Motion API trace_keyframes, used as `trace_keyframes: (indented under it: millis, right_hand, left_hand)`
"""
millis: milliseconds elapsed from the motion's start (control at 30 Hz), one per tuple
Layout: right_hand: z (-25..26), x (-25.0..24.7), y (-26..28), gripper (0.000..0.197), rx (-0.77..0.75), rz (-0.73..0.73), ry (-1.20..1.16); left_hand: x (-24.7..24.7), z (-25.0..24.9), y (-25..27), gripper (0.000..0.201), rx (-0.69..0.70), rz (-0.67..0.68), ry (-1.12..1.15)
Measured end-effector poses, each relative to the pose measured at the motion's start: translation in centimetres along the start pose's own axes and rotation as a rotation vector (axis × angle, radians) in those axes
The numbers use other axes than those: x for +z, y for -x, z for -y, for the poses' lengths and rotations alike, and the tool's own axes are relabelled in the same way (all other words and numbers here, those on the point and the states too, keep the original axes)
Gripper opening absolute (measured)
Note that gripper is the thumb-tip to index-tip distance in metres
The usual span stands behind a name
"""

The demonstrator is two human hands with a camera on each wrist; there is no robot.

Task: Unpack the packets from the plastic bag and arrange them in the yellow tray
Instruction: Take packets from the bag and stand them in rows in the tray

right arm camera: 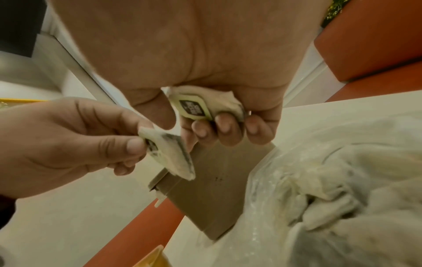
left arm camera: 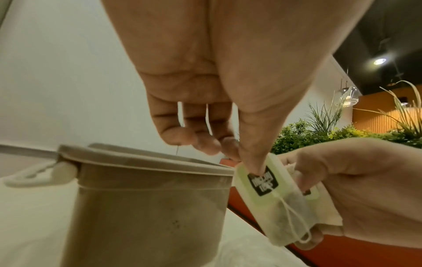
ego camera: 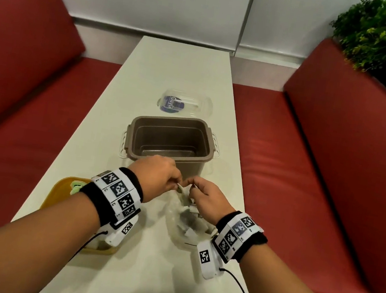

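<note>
Over the table, my left hand [ego camera: 176, 184] pinches a tea-bag packet [left arm camera: 269, 191] with a green tag and a string between thumb and fingers. My right hand [ego camera: 193, 188] is close beside it, fingers curled round a second packet [right arm camera: 198, 106] held against the palm. Just below both hands lies the clear plastic bag [ego camera: 183, 221], open, with several more white packets [right arm camera: 331, 189] inside. The yellow tray [ego camera: 59, 188] sits at the near left, mostly hidden under my left wrist. A greenish packet [ego camera: 76, 187] shows in it.
An open brown plastic box [ego camera: 172, 140] with white side clips stands just beyond my hands. Its clear lid [ego camera: 185, 104] lies farther back on the white table [ego camera: 182, 67]. Red bench seats [ego camera: 311, 166] flank the table on both sides.
</note>
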State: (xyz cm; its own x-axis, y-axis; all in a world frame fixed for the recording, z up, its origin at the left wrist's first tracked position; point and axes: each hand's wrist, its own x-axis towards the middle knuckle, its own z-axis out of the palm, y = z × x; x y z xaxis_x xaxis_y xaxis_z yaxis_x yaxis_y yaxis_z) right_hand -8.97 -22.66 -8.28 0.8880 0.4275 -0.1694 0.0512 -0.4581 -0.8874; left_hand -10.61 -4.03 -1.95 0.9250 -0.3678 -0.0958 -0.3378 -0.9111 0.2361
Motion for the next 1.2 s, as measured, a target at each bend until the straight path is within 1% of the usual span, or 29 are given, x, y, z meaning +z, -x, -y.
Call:
trace_keyframes:
  millis: [67,167,233,267,400,500,567,667,767,867,933,1000,1100,1200]
  right_hand:
    - [1.1,0.7,-0.1,0.021,-0.065,0.002,0.039]
    - [3.0,2.2,-0.2,0.016,-0.170,0.022,0.090]
    - [4.0,3.5,-0.7,0.021,-0.231,-0.001,0.115]
    - [4.2,4.1,-1.0,0.023,-0.245,-0.012,0.131]
    - [5.1,6.4,-2.1,0.012,-0.246,-0.012,0.157]
    - [6.0,8.1,-2.5,0.010,-0.262,0.003,0.161]
    - [6.6,9.3,-2.9,0.007,-0.256,0.044,0.176]
    - [7.2,10.6,-3.2,0.014,-0.199,0.067,0.183]
    - [7.5,11.5,-3.4,0.018,-0.113,0.065,0.169]
    - [7.5,12.2,-3.6,0.016,-0.092,0.064,0.182]
    - [7.5,12.8,-3.6,0.019,-0.079,0.067,0.179]
    - [7.4,13.4,-3.6,0.019,-0.074,0.069,0.177]
    - [7.3,14.1,-3.6,0.017,-0.054,0.079,0.170]
    - [6.9,14.6,-3.6,0.018,-0.023,0.086,0.168]
  left_hand:
    - [-0.7,0.9,0.9,0.019,-0.024,0.019,-0.065]
    - [-1.7,1.9,2.1,0.017,-0.046,0.043,-0.101]
    - [-2.3,2.6,3.0,0.017,-0.048,0.046,-0.104]
    - [-2.6,2.9,3.4,0.018,-0.047,0.047,-0.098]
    - [-3.6,4.5,5.1,0.019,-0.072,0.017,-0.054]
    - [-3.9,5.9,6.4,0.016,-0.095,0.019,-0.023]
    - [-4.0,7.0,7.3,0.014,-0.109,0.042,-0.019]
    - [-4.3,9.2,8.5,0.014,-0.154,0.064,-0.021]
    - [-4.5,11.9,9.6,0.017,-0.256,0.102,-0.075]
    - [-3.7,14.3,10.6,0.013,-0.379,0.227,-0.156]
    - [-2.2,15.6,11.1,0.009,-0.437,0.330,-0.175]
    - [-0.6,16.5,11.4,0.006,-0.471,0.396,-0.165]
    - [1.1,16.9,11.4,0.008,-0.488,0.407,-0.147]
    - [1.9,16.8,10.7,0.019,-0.512,0.377,-0.144]
